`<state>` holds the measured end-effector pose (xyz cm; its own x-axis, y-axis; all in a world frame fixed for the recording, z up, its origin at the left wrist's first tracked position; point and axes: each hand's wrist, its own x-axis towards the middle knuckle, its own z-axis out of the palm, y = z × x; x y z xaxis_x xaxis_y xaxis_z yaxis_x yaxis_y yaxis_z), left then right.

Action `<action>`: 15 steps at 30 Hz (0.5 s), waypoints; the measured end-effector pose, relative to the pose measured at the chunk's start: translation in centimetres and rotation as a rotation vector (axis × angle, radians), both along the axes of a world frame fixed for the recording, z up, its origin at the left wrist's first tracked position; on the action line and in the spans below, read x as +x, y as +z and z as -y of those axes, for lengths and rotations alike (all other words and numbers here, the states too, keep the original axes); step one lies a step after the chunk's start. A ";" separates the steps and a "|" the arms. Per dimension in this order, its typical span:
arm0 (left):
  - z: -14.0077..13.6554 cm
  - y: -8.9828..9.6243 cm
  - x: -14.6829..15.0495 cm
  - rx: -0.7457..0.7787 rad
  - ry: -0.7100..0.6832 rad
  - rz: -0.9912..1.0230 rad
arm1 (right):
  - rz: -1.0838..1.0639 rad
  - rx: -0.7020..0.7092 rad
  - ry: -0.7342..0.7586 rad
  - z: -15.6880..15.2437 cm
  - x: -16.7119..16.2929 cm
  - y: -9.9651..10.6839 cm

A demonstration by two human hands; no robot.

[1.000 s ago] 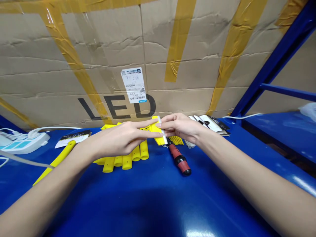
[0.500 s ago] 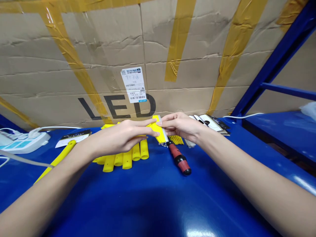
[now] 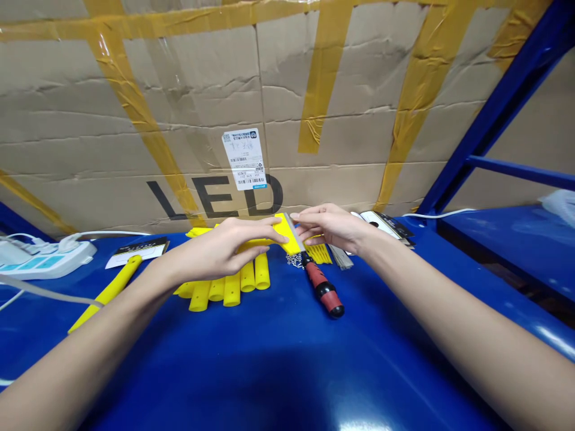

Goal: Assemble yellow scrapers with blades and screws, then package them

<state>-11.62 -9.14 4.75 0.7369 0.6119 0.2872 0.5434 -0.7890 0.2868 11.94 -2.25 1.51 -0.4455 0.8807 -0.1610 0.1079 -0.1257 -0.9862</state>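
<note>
My left hand (image 3: 224,245) grips a yellow plastic scraper head (image 3: 287,232) from its left side, fingers on top and thumb below. A grey, blade-like strip (image 3: 294,230) runs along the head's right edge. My right hand (image 3: 330,228) is just right of that strip, fingers loosely bent and apart; whether a fingertip touches the strip I cannot tell. A screwdriver (image 3: 324,288) with a red and black handle lies below the scraper head, its tip hidden. Several yellow tubular handles (image 3: 232,290) lie under my left hand. Small metal screws (image 3: 294,260) are beside the screwdriver.
Yellow pieces (image 3: 320,254) and thin grey strips (image 3: 341,257) lie behind the screwdriver. Printed cards (image 3: 381,222) are at right. A single yellow handle (image 3: 105,293), another card (image 3: 135,252) and a white power strip (image 3: 49,260) sit left. A large cardboard box (image 3: 359,108) stands behind.
My right fingers have come off the face of the scraper head and moved slightly right, baring its grey strip. My left hand keeps its grip. The view has shifted slightly.
</note>
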 end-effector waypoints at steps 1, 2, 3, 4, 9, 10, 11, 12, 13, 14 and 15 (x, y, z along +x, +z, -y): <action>0.2 0.0 0.1 -0.030 0.041 0.031 | 0.012 0.009 -0.027 -0.2 0.3 0.1; 0.3 0.0 0.3 -0.067 0.087 0.069 | 0.021 0.019 -0.051 -0.3 0.5 0.2; 0.5 -0.1 0.5 -0.113 0.132 0.115 | 0.029 0.031 -0.069 -0.5 0.7 0.2; 0.6 -0.1 0.8 -0.172 0.171 0.174 | 0.037 0.044 -0.079 -0.6 1.0 0.3; 0.9 -0.7 2.5 -0.643 0.199 0.613 | 0.129 0.115 -0.114 -1.0 1.9 0.6; 0.9 -1.0 2.8 -0.737 0.200 0.706 | 0.161 0.136 -0.118 -1.0 2.1 0.6; 0.9 -1.2 3.0 -0.824 0.209 0.790 | 0.198 0.159 -0.120 -1.1 2.3 0.6; 0.9 -1.5 3.3 -0.902 0.227 0.865 | 0.238 0.183 -0.117 -1.2 2.4 0.6; 0.9 -1.7 3.5 -0.970 0.247 0.931 | 0.278 0.206 -0.111 -1.4 2.6 0.5; 0.9 -1.9 3.7 -1.024 0.258 0.993 | 0.315 0.228 -0.099 -1.5 2.8 0.5; 0.8 -2.1 3.8 -1.066 0.262 1.055 | 0.348 0.249 -0.084 -1.6 2.9 0.6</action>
